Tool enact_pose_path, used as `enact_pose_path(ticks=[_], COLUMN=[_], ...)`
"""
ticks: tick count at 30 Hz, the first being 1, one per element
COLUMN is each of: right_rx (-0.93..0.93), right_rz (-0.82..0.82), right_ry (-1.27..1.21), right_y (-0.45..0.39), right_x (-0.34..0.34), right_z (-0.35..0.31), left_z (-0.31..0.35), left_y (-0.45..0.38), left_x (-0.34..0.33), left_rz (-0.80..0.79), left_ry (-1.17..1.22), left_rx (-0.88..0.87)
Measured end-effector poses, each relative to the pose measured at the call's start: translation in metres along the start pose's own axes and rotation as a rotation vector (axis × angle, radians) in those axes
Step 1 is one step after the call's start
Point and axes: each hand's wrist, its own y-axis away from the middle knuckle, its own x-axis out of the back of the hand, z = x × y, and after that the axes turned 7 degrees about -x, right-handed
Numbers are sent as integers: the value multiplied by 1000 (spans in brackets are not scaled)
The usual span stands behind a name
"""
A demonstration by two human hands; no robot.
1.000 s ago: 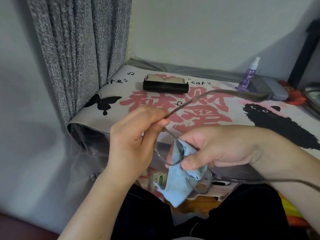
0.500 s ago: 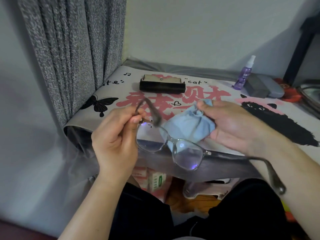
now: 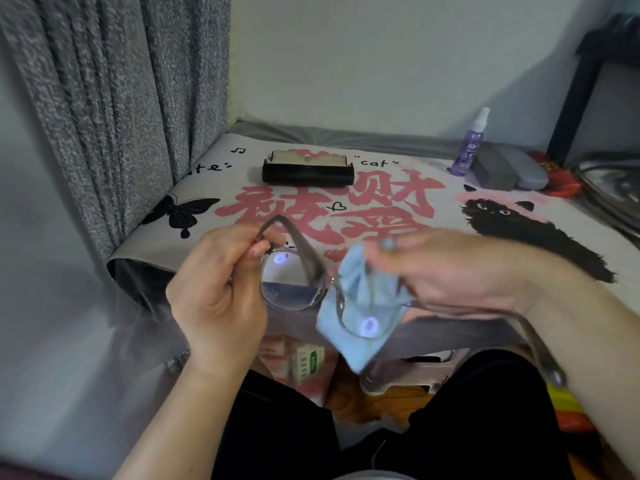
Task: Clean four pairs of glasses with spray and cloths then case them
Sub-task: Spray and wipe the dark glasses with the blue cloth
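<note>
Right hand (image 3: pixel 450 271) has brought blue cloth (image 3: pixel 360 299) back onto second lens of glasses (image 3: pixel 294 282); left hand (image 3: pixel 221 282) fingers still pinch the frame. Wiping resumes.

A table (image 3: pixel 398 147) covered by a pale printed cloth (image 3: pixel 446 216) with red characters, a black butterfly and a black cat carries a black open glasses case (image 3: pixel 308 173) near the far edge. Toward the far right corner stand a purple spray bottle (image 3: pixel 469 147), a grey case (image 3: pixel 493 168) and a grey-blue case (image 3: pixel 530 169).

grey curtain (image 3: pixel 114 109) at left, printed table mat (image 3: pixel 398 216), black post (image 3: pixel 575 95) at right
</note>
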Motion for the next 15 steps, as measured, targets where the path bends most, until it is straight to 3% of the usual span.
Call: enact_pose_path(ticks=[5,15], right_rx=[-73,-156], right_rz=[-360,-202], right_ry=[19,311], right_y=[-7,-15], right_x=[-6,-17], right_z=[5,3], left_z=[3,9], left_y=[-6,-12], left_x=[4,4], left_rz=[-12,-58], left_ry=[-93,-26], left_rx=[-34,37])
